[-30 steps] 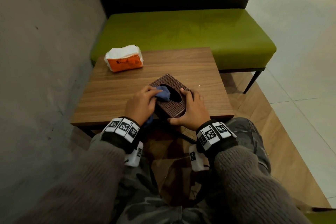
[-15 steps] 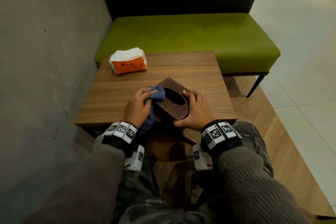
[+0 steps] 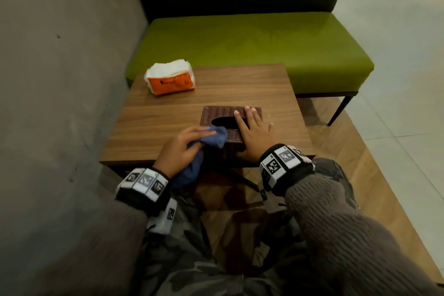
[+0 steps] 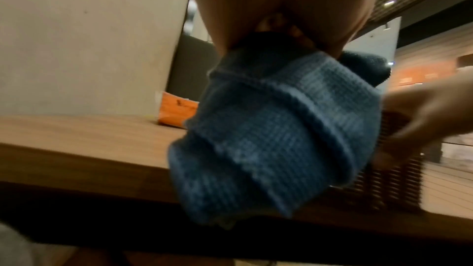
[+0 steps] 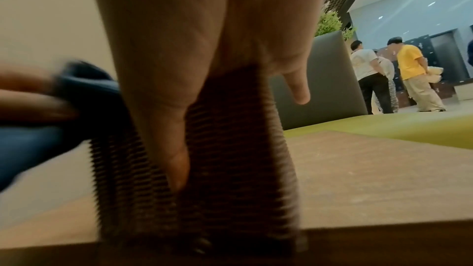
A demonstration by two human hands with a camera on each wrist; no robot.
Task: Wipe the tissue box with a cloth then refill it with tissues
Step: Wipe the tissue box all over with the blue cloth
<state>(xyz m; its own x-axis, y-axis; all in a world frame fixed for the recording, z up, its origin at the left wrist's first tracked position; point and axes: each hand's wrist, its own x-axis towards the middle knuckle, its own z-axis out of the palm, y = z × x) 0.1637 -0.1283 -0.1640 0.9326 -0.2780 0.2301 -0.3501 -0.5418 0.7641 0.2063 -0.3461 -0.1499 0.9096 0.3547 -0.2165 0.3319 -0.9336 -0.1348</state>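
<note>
Tissue box [image 3: 222, 115] on table [image 3: 156, 127] near front edge, steadied for wiping. Right hand [image 3: 255, 133] flat on box top at 3 o'clock of oval opening, fingers straight, thumb down near side, gripping nothing. Left hand [image 3: 179, 148] at 8 o'clock, fingers curled round bunched blue cloth [image 3: 213, 137], pressed on near-left corner. Refill pack [image 3: 169, 78] at 11 o'clock, untouched.

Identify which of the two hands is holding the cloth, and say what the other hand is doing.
The left hand grips the blue cloth at the tissue box's near corner. The right hand lies flat on the box's top, steadying it.
</note>
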